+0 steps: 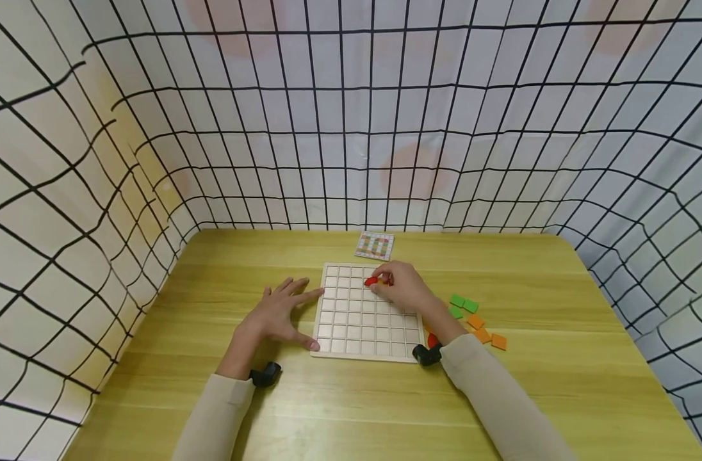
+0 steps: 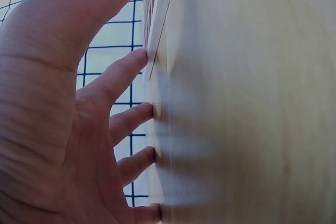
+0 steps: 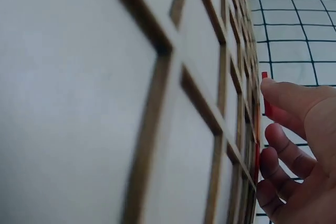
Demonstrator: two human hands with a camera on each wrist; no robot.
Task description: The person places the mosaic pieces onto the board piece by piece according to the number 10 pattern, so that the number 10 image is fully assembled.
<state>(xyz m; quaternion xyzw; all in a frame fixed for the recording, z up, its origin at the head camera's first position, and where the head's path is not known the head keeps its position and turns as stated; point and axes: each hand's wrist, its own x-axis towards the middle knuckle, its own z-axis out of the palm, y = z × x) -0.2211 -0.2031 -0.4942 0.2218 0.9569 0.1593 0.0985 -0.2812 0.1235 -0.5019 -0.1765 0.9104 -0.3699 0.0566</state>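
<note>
A pale wooden board [image 1: 351, 326] with a grid of square cells lies flat on the table. My left hand [image 1: 282, 314] spreads its fingers along the board's left side, thumb at the lower left corner and index fingertip at the left edge. In the left wrist view, the other fingertips of that hand [image 2: 100, 129] rest on the tabletop. Over the board's upper part, my right hand [image 1: 405, 288] pinches a small red tile [image 1: 371, 281] between thumb and index finger. The right wrist view shows this tile [image 3: 268, 108] held on edge, with red along the board just beyond.
A small card [image 1: 375, 245] with a coloured grid pattern lies behind the board. Right of the board are loose green tiles [image 1: 471, 306] and orange tiles [image 1: 498, 342], with a red piece [image 1: 432, 340] partly under the right wrist. White walls with black grid lines [image 1: 351, 128] enclose the table.
</note>
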